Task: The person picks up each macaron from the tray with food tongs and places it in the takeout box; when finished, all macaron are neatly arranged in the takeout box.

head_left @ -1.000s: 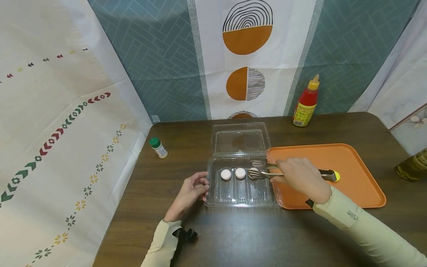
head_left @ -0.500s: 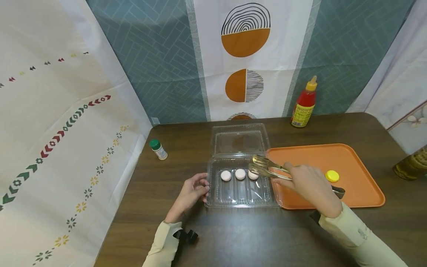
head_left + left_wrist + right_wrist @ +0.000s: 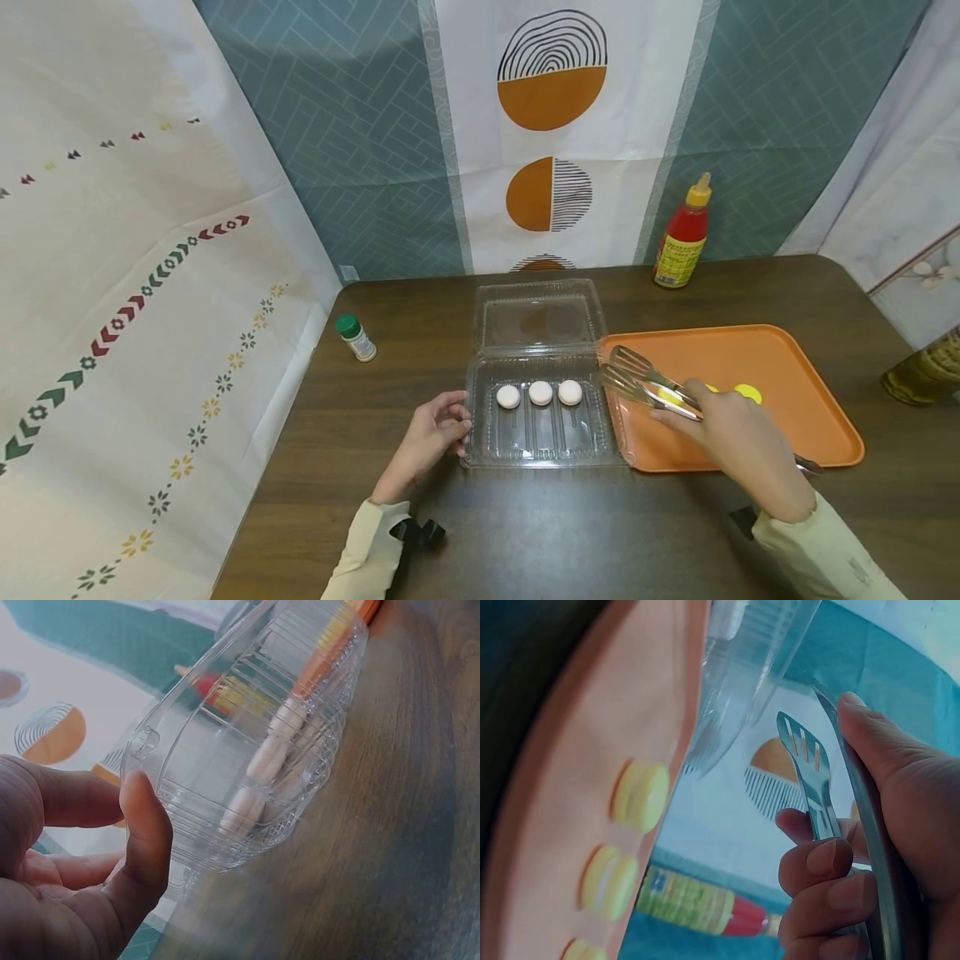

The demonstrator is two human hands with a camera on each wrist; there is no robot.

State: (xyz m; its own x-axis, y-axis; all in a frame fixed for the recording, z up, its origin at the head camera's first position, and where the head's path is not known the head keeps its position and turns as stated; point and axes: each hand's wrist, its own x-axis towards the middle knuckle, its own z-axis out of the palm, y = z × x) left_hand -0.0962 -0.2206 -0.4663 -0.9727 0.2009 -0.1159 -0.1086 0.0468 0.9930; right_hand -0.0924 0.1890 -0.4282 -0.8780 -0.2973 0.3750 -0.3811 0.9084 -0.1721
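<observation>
My left hand (image 3: 426, 440) pinches the left rim of an open, clear plastic clamshell box (image 3: 517, 437) between thumb and fingers. Three pale macarons (image 3: 540, 393) stand in a row inside its base. Metal slotted tongs (image 3: 624, 385) are in the grip of my right hand (image 3: 750, 446), their two heads spread apart with nothing between them. They hang over the left part of an orange tray (image 3: 712, 342). On that tray are three yellow macarons (image 3: 641, 795), partly hidden by the tongs and hand in the head view.
The box's lid (image 3: 536, 317) lies folded back behind its base. A red sauce bottle (image 3: 681, 242) stands at the table's back edge, and a green-capped shaker (image 3: 356, 337) at the left. A dark yellowish jar (image 3: 926, 371) is at the far right.
The tongs have come off the rightmost pale macaron, which now sits in the box. My right hand has drawn back rightward over the tray. My left hand stays at the rim.
</observation>
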